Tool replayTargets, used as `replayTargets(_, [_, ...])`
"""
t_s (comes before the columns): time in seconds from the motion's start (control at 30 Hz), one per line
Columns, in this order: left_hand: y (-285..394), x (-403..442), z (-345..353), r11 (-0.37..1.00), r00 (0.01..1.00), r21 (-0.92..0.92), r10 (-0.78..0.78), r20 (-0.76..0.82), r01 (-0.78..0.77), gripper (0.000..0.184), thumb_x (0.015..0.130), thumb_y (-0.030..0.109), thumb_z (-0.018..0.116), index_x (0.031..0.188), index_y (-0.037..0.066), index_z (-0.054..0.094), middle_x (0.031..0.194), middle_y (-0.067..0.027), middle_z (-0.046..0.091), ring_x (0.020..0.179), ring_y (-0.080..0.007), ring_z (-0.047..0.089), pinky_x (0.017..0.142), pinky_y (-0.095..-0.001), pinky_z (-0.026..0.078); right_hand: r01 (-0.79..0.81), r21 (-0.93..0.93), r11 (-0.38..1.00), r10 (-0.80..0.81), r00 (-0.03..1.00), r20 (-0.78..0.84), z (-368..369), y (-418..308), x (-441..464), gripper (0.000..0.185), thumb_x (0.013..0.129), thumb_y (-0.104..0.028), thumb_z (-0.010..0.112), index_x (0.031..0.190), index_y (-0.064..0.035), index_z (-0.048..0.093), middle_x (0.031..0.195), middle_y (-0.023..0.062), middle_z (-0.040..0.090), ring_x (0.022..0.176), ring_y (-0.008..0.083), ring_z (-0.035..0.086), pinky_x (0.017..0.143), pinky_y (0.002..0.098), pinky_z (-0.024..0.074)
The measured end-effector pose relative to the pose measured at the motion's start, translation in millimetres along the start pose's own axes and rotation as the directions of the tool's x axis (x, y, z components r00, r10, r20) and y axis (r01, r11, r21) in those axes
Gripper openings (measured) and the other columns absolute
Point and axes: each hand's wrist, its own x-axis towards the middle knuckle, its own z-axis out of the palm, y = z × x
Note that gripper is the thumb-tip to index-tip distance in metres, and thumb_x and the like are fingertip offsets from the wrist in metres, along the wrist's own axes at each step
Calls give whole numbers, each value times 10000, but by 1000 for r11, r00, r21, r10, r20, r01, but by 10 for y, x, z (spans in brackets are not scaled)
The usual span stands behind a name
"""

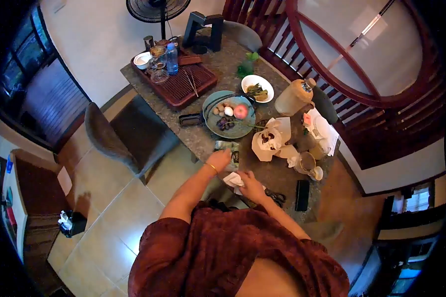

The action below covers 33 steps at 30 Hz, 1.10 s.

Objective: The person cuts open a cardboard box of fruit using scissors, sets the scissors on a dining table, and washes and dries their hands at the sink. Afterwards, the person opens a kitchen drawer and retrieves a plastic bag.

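Observation:
My left hand [219, 159], with a yellow band at the wrist, is closed at the near edge of the table, its fingers on a small plastic packet [235, 154] with green and dark print. My right hand [252, 187] grips a crumpled white tissue [234, 180] just to the right and nearer to me. Beyond the packet stands a blue-green plate [214, 127] bearing an apple [240, 111], a white egg, dark grapes and several brown round things. An opened paper wrapping [262, 154] with dark and white contents lies right of it.
A wooden tea tray [176, 94] carries a water bottle [172, 59] and cups. Farther right are a white bowl [265, 84] of greens, a large jug [293, 98], a glass [306, 163] and a black phone-like slab [302, 195]. A grey chair [129, 133] stands left.

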Motion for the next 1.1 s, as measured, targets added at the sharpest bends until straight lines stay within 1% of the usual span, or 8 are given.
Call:
replayTargets(0.07, [49, 59, 93, 996, 984, 39, -90, 155, 85, 186, 773, 107, 576, 949, 79, 626, 931, -125, 572, 911, -302, 617, 702, -397, 540, 4, -50, 999, -1, 998, 57, 17, -2, 66, 629, 750, -110, 646, 1333, -226, 441, 1372, 178, 370, 1051, 403, 557, 852, 452, 490])
replayTargets(0.4, [68, 73, 301, 990, 993, 78, -112, -36, 114, 276, 781, 129, 578, 1056, 154, 585, 846, -103, 650, 810, -282, 644, 728, -405, 515, 154, -99, 983, -132, 971, 198, 36, 5, 251, 642, 730, -85, 641, 1302, -330, 487, 1532, 223, 113, 1008, 411, 605, 798, 444, 521])
replayTargets(0.67, [169, 144, -126, 889, 968, -443, -202, -151, 116, 189, 814, 153, 626, 996, 101, 639, 876, -97, 674, 767, -268, 657, 676, -394, 521, 67, -248, 967, 11, 953, 303, 288, 322, 379, 592, 747, -100, 609, 1288, -306, 486, 1510, 220, 193, 1006, 404, 612, 805, 453, 524])
replayTargets(0.7, [169, 168, -187, 836, 953, -543, -226, -200, 84, 181, 832, 152, 630, 1000, 87, 644, 887, -89, 678, 772, -259, 661, 677, -379, 525, 72, -267, 961, 11, 955, 297, 295, 332, 369, 581, 749, -96, 599, 1284, -296, 488, 1506, 220, 207, 1006, 405, 612, 809, 456, 523])
replayTargets(0.77, [88, 272, -139, 344, 939, -939, -326, -111, 8, 192, 862, 138, 626, 1039, 62, 634, 924, -65, 679, 799, -219, 662, 693, -344, 530, 30, -303, 952, 70, 947, 312, 284, 362, 356, 543, 753, -97, 583, 1261, -276, 512, 1493, 219, 239, 1000, 407, 614, 808, 458, 521])
replayTargets(0.87, [92, 288, -854, -458, 881, -889, -427, 204, -16, 234, 884, 75, 602, 1117, 58, 591, 1025, -33, 655, 898, -157, 642, 748, -284, 533, 14, -410, 912, 136, 933, 334, 198, 403, 367, 501, 767, -105, 564, 1244, -257, 543, 1487, 226, 254, 990, 411, 618, 803, 461, 517])
replayTargets(1.0, [-158, 123, -1601, -600, 853, -722, -521, 25, -345, 297, 897, 194, 592, 1178, 121, 534, 1076, -6, 627, 970, -143, 616, 735, -271, 532, -79, -349, 934, 193, 934, 303, -254, 216, 226, 450, 784, -178, 595, 1230, -239, 577, 1506, 204, 237, 1045, 387, 602, 836, 449, 504])
replayTargets(1.1, [-404, -180, -1859, -509, 845, -761, -527, -95, -402, 442, 891, 261, 602, 1287, 111, 476, 1225, -36, 573, 1122, -195, 554, 925, -352, 466, 17, -256, 967, 51, 965, 257, -922, -88, 8, 476, 789, -254, 632, 1260, -239, 564, 1502, 171, 275, 1116, 350, 570, 887, 428, 485])
